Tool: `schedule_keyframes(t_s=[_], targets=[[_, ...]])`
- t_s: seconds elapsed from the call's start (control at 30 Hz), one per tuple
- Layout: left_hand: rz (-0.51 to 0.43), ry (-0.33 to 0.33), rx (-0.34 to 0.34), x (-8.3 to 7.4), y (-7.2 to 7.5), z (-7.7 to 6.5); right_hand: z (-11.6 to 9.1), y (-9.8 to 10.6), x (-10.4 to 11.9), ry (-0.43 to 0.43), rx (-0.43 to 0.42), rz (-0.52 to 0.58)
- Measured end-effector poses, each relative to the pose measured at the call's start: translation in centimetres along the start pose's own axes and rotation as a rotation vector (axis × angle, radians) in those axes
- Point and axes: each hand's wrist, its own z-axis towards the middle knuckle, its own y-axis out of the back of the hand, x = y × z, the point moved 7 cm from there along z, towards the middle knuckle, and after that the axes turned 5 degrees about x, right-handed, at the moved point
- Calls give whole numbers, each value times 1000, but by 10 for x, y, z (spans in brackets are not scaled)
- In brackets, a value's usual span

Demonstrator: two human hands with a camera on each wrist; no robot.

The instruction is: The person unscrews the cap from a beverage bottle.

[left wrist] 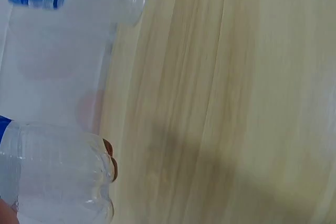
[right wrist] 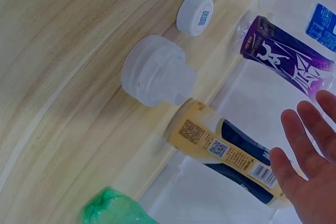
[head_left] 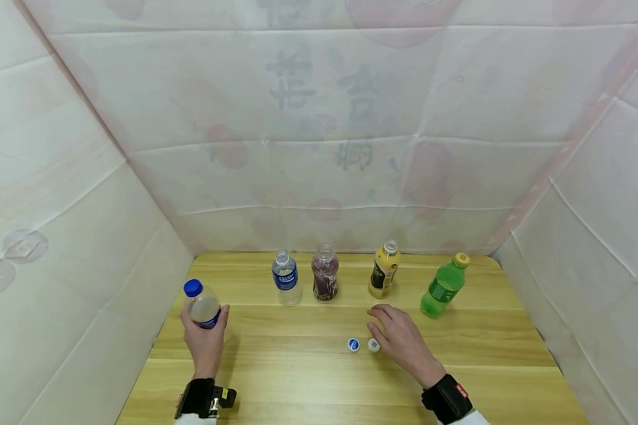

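Note:
My left hand [head_left: 206, 345] grips a clear bottle [head_left: 204, 307] with a blue cap and blue label at the table's left side. In the left wrist view its ridged base [left wrist: 100, 177] shows; whether it touches the table I cannot tell. Over the table right of centre, my right hand [head_left: 404, 342] has its fingers spread and holds nothing. Beside its thumb lie a white cap [head_left: 374, 345] with a printed code and a white cap [head_left: 353, 345] with a blue logo. A translucent stepped cap [right wrist: 155, 72], visible in the right wrist view, is hidden under that hand in the head view.
Along the back stand three uncapped bottles: a clear one [head_left: 286, 280] with a blue label, a purple one [head_left: 325, 274] and a yellow one [head_left: 384, 271]. At right is a green bottle [head_left: 443, 289] with a yellow cap. White cloth walls [head_left: 319, 177] enclose the wooden table [head_left: 298, 383].

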Motion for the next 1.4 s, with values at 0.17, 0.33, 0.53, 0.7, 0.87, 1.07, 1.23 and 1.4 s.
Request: schedule_keyframes(t_s=[0.17, 0.33, 0.53, 0.7, 0.87, 1.07, 1.23, 1.4], targets=[[2, -39, 107, -11, -20, -9, 0, 2, 0, -6, -7, 5], [6, -99, 226, -24, -43, -20, -1, 3, -1, -24, -21, 28], [49, -203, 384, -41, -72, -34, 0, 5, -3, -58, -27, 108], [97, -277, 510, -56, -95, -47, 1, 6, -3, -92, -20, 225], [167, -330, 586, -66, -114, -58, 3, 6, 2, -102, -27, 298], [258, -402, 648, -76, -133, -71, 8, 5, 9, -102, -35, 347], [310, -450, 678, -82, -144, -79, 12, 7, 13, -116, -63, 374], [350, -471, 716, -82, -154, -86, 17, 9, 17, -154, -64, 416]])
